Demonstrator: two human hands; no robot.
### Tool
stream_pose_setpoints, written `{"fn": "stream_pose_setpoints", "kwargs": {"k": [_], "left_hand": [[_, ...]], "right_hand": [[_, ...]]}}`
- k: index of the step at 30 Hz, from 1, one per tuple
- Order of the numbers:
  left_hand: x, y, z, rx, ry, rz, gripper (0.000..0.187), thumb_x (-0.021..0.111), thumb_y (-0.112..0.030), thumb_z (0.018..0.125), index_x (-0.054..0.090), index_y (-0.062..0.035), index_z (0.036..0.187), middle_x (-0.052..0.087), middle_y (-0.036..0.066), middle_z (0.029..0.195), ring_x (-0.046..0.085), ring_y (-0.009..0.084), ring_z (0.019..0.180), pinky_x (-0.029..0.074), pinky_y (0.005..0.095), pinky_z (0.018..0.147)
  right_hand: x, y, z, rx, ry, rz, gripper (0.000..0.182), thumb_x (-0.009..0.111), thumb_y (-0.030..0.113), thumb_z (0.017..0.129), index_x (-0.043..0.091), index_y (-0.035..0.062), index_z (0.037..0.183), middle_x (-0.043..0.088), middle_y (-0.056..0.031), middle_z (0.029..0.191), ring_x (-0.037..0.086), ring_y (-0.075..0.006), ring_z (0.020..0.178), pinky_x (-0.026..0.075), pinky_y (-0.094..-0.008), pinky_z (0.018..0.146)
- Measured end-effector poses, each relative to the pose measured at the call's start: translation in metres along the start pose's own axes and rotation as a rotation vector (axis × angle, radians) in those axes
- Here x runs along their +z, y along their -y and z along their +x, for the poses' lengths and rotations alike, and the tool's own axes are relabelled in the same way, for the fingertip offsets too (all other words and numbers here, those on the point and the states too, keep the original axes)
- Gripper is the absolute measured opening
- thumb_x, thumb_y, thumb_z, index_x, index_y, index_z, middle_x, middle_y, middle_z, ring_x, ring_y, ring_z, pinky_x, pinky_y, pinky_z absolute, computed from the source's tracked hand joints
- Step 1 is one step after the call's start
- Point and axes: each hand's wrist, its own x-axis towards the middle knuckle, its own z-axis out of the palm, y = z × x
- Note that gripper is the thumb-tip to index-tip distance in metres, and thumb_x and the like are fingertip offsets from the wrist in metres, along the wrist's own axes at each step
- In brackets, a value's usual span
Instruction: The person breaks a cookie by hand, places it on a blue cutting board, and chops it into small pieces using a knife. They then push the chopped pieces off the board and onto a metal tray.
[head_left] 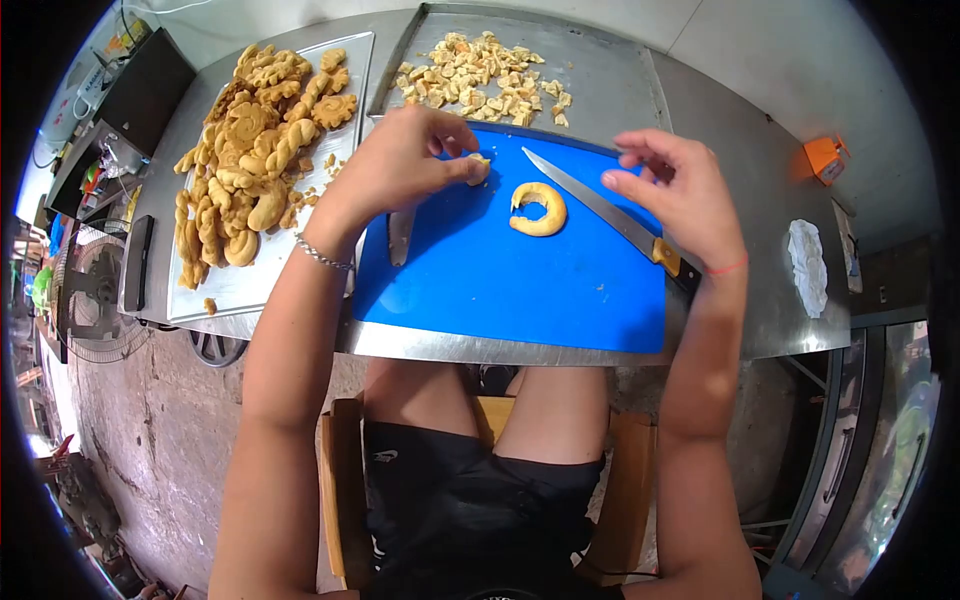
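On the blue cutting board (480,290) lies a curved, ring-shaped golden bread (553,212) with a broken gap on its left side. My left hand (415,155) is above the board's upper left, thumb and fingers pinched on a small bread piece (479,170). To the right of the bread rests a long knife (600,205), tip pointing up and left, its yellow and black handle near the board's right edge. My right hand (680,180) hovers beside the blade with fingers apart and nothing in them. A second metal blade (400,237) shows partly below my left wrist.
Left of the board, a metal tray (330,215) carries a heap of twisted and flower-shaped breads (250,140). Behind the board, a larger tray (610,90) holds many cut bread pieces (475,75). A crumpled white cloth (807,268) and an orange object (825,160) are at right.
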Motion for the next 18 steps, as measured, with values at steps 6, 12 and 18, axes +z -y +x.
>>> {"fn": "stream_pose_setpoints", "kwargs": {"k": [6, 12, 18], "left_hand": [[0.017, -0.02, -0.01, 0.342, -0.179, 0.182, 0.037, 0.077, -0.002, 0.086, 0.085, -0.0049, 0.122, 0.079, 0.017, 0.125, 0.069, 0.0396, 0.134, 0.053, 0.0493, 0.117], [0.053, -0.03, -0.013, 0.709, 0.021, 0.1, 0.06, 0.063, 0.016, 0.081, 0.084, -0.0102, 0.131, 0.077, 0.009, 0.142, 0.06, 0.0388, 0.151, 0.043, 0.0546, 0.131], [0.05, -0.029, -0.015, 0.631, 0.05, 0.172, 0.048, 0.079, -0.007, 0.08, 0.085, -0.0102, 0.128, 0.076, 0.014, 0.121, 0.065, 0.0366, 0.135, 0.046, 0.0518, 0.127]], "right_hand": [[-0.022, 0.003, -0.066, 0.076, 0.0, -0.265, 0.049, 0.096, 0.02, 0.088, 0.082, -0.0001, 0.13, 0.081, -0.0155, 0.112, 0.075, -0.0312, 0.1, 0.061, -0.0433, 0.092], [-0.005, -0.015, -0.107, 0.032, -0.027, -0.389, 0.042, 0.085, 0.013, 0.097, 0.078, 0.0014, 0.137, 0.076, -0.0199, 0.123, 0.071, -0.0419, 0.12, 0.057, -0.0497, 0.107], [0.005, -0.01, -0.126, 0.106, -0.102, -0.427, 0.043, 0.076, 0.005, 0.098, 0.077, 0.0022, 0.141, 0.073, -0.0193, 0.117, 0.071, -0.0429, 0.112, 0.058, -0.052, 0.102]]}}
